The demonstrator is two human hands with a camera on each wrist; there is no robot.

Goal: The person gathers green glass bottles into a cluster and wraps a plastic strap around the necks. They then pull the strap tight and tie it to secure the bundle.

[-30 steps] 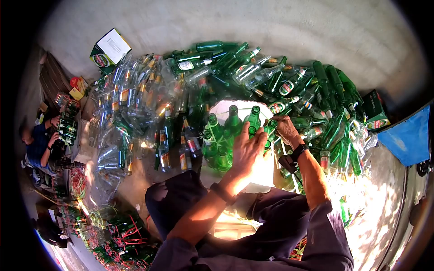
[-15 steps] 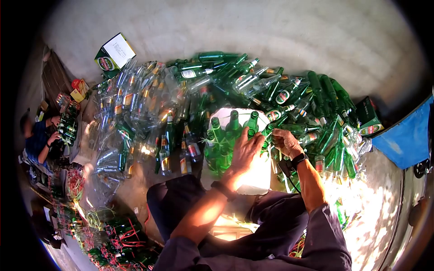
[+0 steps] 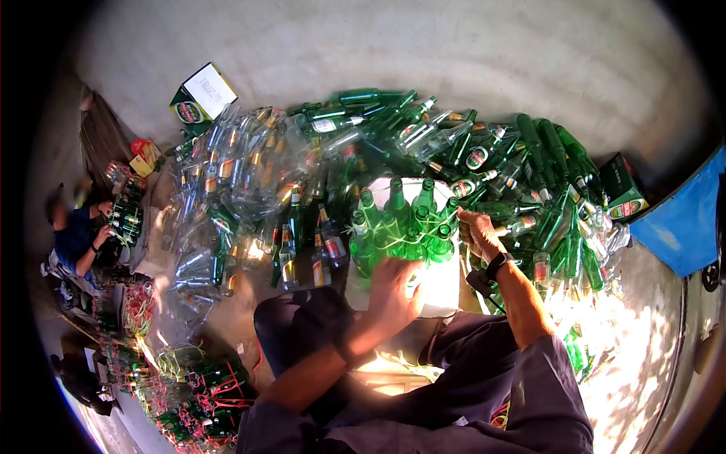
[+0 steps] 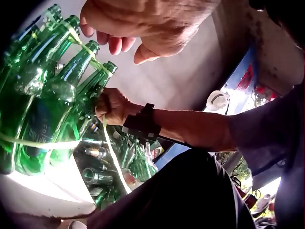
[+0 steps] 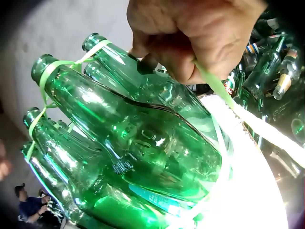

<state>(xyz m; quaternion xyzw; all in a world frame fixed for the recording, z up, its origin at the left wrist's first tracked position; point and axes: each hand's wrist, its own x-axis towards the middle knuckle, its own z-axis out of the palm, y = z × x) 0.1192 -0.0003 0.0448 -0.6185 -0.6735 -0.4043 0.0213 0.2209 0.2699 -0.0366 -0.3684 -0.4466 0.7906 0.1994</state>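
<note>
Several green glass bottles (image 3: 397, 200) stand upright in a tight bundle on a white block (image 3: 446, 291). A pale green plastic strap (image 5: 47, 76) loops around their necks, and another band (image 4: 43, 143) circles their lower bodies. At the bundle's right side my right hand (image 3: 478, 233) grips the strap with curled fingers; its loose end (image 5: 267, 126) trails from the fist. My left hand (image 3: 393, 291), blurred, is in front of the bundle on the near side. In the left wrist view its fingers (image 4: 114, 44) hang loosely bent with nothing in them.
A heap of loose green and clear bottles (image 3: 242, 170) spreads behind and to both sides, against a wall (image 3: 393, 45). Beer cartons (image 3: 208, 91) stand at its ends. Strapped bundles (image 3: 200, 405) lie at lower left. Another person (image 3: 76, 234) handles bottles at far left.
My left hand has left the bottle tops and come back toward my body. The right hand keeps its grip beside the bundle.
</note>
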